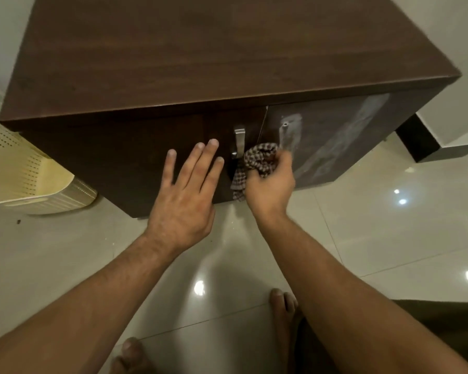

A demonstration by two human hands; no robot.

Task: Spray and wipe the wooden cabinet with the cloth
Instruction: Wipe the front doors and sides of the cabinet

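right grip around bunched cloth against cabinet door

No writing, label, brand mark or number can be read on the dark brown wooden cabinet, the brown checked cloth or the cream perforated plastic basket.

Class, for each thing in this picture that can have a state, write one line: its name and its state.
left hand: open, fingers straight, against the left door.
right hand: grips the cloth.
cloth: bunched, held beside the metal handle, one end hanging.
left door: shut.
right door: pale streaks across it; seems slightly ajar.
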